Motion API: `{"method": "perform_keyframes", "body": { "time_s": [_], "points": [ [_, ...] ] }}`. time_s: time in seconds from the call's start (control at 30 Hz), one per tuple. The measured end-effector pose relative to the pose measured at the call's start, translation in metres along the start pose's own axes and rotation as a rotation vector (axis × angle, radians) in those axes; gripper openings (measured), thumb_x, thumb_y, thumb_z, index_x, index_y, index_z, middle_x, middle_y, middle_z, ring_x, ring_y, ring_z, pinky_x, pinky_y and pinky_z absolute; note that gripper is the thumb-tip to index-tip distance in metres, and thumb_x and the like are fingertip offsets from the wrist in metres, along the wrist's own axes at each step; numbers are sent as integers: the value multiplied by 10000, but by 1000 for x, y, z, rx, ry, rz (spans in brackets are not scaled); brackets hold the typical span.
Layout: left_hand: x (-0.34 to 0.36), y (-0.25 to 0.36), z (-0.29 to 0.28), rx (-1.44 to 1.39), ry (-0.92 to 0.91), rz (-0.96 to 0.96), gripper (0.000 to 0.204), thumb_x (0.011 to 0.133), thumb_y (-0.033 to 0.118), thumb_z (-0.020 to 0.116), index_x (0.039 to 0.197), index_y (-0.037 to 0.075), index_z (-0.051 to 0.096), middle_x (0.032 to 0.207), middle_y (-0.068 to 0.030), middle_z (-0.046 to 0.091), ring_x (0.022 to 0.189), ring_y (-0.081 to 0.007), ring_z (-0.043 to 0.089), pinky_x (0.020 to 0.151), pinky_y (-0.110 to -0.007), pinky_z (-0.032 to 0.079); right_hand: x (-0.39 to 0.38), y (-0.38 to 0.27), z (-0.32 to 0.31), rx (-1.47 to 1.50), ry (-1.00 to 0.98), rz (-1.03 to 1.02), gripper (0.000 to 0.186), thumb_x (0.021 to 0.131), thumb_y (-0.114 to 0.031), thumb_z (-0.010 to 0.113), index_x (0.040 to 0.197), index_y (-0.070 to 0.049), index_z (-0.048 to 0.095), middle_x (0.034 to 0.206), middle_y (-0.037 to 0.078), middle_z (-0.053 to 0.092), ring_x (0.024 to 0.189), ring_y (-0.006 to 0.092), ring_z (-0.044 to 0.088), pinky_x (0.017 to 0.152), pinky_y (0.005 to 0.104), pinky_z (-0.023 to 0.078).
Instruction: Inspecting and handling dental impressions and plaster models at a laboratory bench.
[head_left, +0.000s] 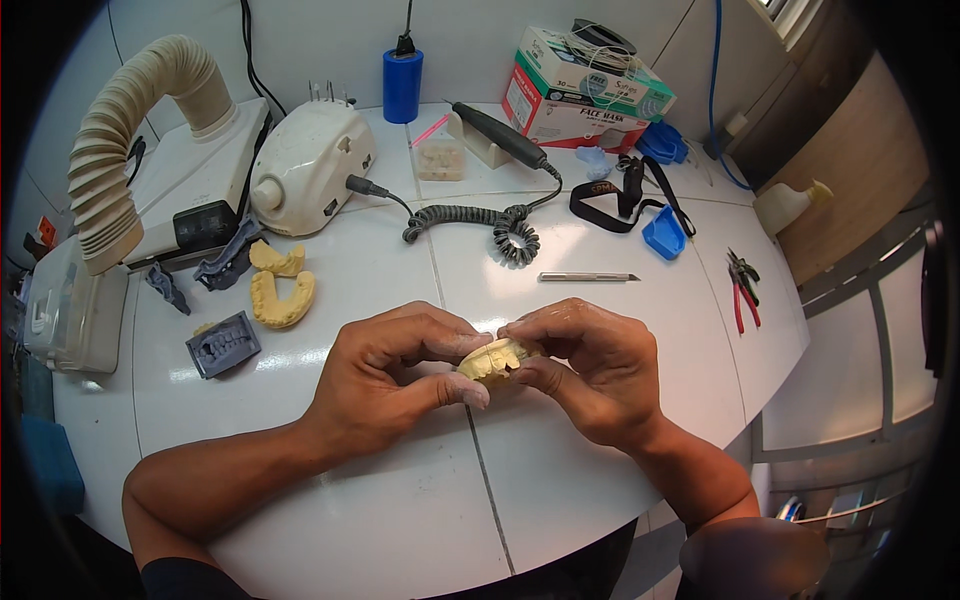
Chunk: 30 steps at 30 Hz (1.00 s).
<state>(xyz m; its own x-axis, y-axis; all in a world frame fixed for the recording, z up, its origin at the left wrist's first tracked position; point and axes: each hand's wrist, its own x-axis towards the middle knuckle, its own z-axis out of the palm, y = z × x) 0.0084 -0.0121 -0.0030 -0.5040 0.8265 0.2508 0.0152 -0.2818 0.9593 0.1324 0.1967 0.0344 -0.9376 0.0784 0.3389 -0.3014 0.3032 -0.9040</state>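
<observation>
Near the middle of the white tabletop, a pale yellow plaster dental model (488, 363) is held between my left hand (395, 370) and my right hand (585, 365), with thumbs and fingertips of both pressed on it. Pale dust coats my fingertips. A metal craft knife (585, 277) lies just beyond my right hand. To the upper left of my left hand lie a yellow U-shaped cast (281, 308), a smaller yellow piece (277, 255), a grey block with a tooth impression (222, 345) and other grey mould pieces (228, 260).
Behind stand a white control unit (310, 170), a coiled-cord handpiece (500, 133), a flexible suction hose (105, 175), a small case (440, 160), a blue cylinder (402, 86) and stacked boxes (582, 110). On the right are a black strap (600, 203), blue tray (664, 231) and pliers (743, 295).
</observation>
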Motion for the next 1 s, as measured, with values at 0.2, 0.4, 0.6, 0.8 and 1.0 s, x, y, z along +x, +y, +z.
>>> {"method": "perform_keyframes", "body": {
  "time_s": [0.2, 0.4, 0.6, 0.8, 1.0],
  "points": [
    [0, 2, 0, 25, 0, -1, 367, 857, -113, 783, 1198, 8, 725, 1221, -157, 659, 1117, -219, 699, 921, -326, 665, 0, -2, -1, -2, -3, 1, 261, 919, 5, 782, 1168, 60, 724, 1085, 158, 739, 1000, 197, 749, 870, 288, 634],
    [0, 2, 2, -7, 26, -28, 341, 867, -75, 794, 1195, 4, 745, 1212, -157, 691, 1104, -203, 706, 931, -318, 634, 1, 0, -1, -16, 2, 4, 261, 913, 20, 778, 1167, 54, 727, 1082, 157, 739, 999, 192, 748, 869, 289, 631],
    [-1, 1, 2, -19, 45, -36, 308, 875, -27, 813, 1177, 9, 767, 1204, -155, 724, 1113, -193, 708, 936, -307, 610, 0, 1, -2, -7, 4, 4, 264, 908, 24, 781, 1164, 58, 726, 1078, 155, 739, 982, 183, 745, 866, 286, 624],
    [-1, 5, 3, 19, 43, -44, 300, 880, -35, 804, 1174, 11, 769, 1198, -158, 727, 1100, -193, 713, 946, -309, 612, -2, 2, 0, 3, 6, 10, 260, 906, 20, 787, 1155, 61, 725, 1076, 153, 736, 969, 177, 740, 850, 283, 620],
    [0, 5, 3, 20, 31, -28, 334, 865, -131, 762, 1178, -16, 738, 1226, -181, 680, 1103, -227, 715, 939, -342, 655, -1, 2, 0, 1, 5, 14, 258, 908, 10, 791, 1154, 55, 727, 1077, 150, 737, 969, 175, 740, 852, 284, 620]
  ]
}}
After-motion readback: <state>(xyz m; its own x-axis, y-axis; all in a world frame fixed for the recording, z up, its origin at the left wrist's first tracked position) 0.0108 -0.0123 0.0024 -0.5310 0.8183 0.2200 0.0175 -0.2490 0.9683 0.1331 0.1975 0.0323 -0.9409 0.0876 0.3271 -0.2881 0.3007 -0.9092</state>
